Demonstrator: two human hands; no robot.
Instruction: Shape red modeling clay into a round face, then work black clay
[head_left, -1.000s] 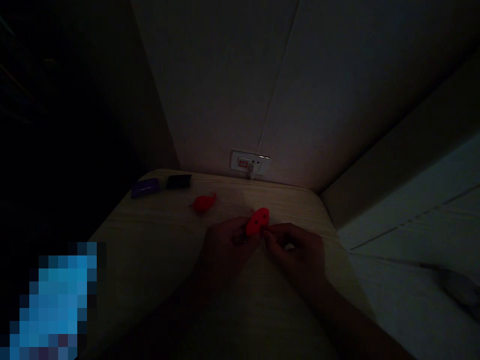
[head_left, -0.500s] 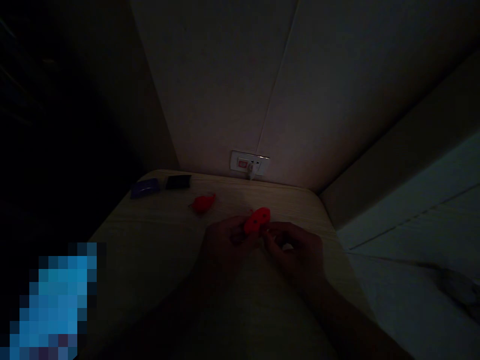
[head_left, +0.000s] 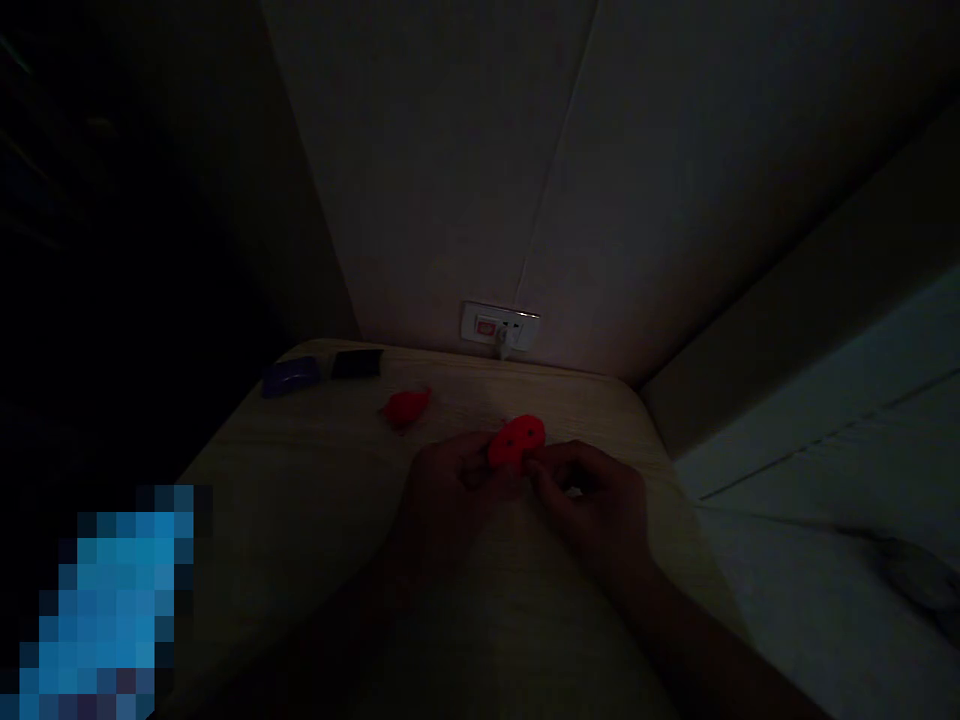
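- Dim wood-grain tabletop [head_left: 300, 480] spreads before you
- Your left hand [head_left: 446, 495] clasps a red piece [head_left: 517, 441] with dark dots
- Your right hand [head_left: 600, 500] meets its near edge; too dark to tell whether it grips
- Beyond, left: red lump [head_left: 407, 408], purple item [head_left: 291, 377], black item [head_left: 357, 364]
- Farthest, a socket plate [head_left: 485, 327] on the wall [head_left: 435, 190]

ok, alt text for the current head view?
Left hand holds a dark-spotted red piece in dim light, right hand at its lower edge. Beyond, on a wood-grained table, lie another red item, a black item and a purple item.
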